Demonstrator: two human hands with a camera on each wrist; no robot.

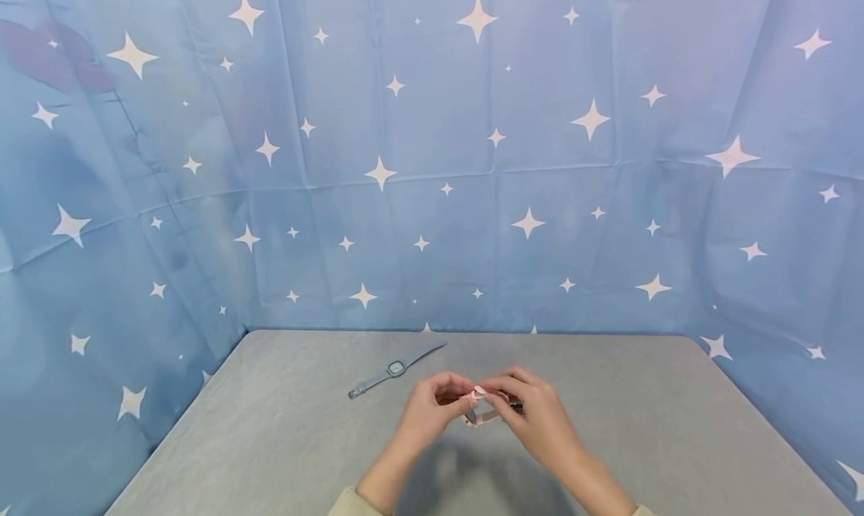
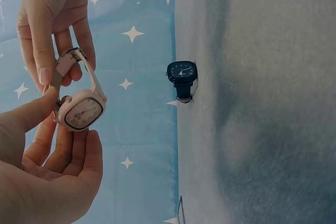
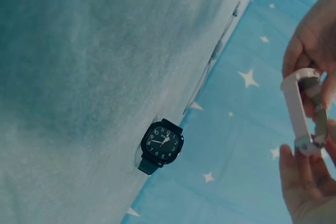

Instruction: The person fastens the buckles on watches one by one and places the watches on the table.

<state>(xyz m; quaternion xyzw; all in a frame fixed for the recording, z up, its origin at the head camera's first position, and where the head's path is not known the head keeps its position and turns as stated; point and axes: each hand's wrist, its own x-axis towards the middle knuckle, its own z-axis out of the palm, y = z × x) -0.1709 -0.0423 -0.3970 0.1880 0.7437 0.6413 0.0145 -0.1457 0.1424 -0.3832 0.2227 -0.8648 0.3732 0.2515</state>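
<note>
A pink wristwatch [image 2: 83, 109] is held up between both hands, its strap bent into a loop and its square face showing in the left wrist view. My left hand [image 1: 434, 409] grips it at the case end, thumb on the strap beside the case. At the buckle end, the fingers of my right hand [image 1: 538, 411] pinch the strap. In the right wrist view the pink strap [image 3: 297, 111] spans from one hand to the other. A black wristwatch [image 3: 161, 142] stands on the table with its face visible; in the head view the right hand mostly hides it.
A grey-blue wristwatch [image 1: 396, 368] lies stretched out flat on the grey table [image 1: 283, 433], left of and beyond the hands. Behind the table's far edge hangs a blue curtain [image 1: 432, 126] with white stars, which also runs along both sides.
</note>
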